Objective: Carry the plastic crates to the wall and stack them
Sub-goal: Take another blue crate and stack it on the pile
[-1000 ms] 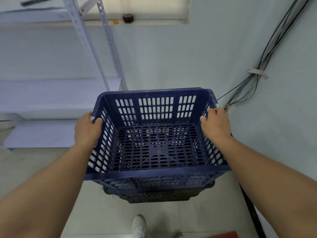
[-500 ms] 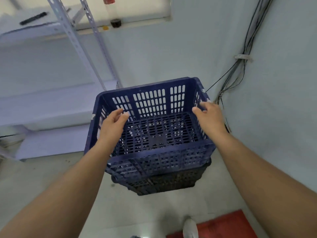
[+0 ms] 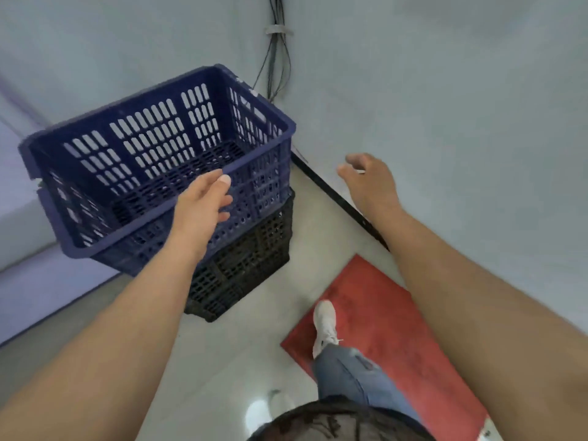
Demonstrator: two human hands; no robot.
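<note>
A dark blue slotted plastic crate [image 3: 149, 148] sits on top of a second blue crate [image 3: 254, 202], which rests on a black crate [image 3: 251, 262]. The stack stands on the floor in the corner by the pale wall. My left hand [image 3: 203, 205] hovers in front of the top crate's near side, fingers apart, holding nothing; whether it touches the rim is unclear. My right hand [image 3: 366, 179] is to the right of the stack, clear of it, fingers loosely curled and empty.
A red mat [image 3: 391, 332] lies on the floor to the right, with my white shoe [image 3: 324, 326] at its edge. Black cables [image 3: 276, 65] run down the wall corner behind the stack. A black strip [image 3: 337, 198] follows the right wall's base. A pale low shelf [image 3: 19, 224] is at left.
Both hands have let go of the top blue crate and pulled back. The right hand moved off to the right. My view has swung right and down, showing the mat and my leg.
</note>
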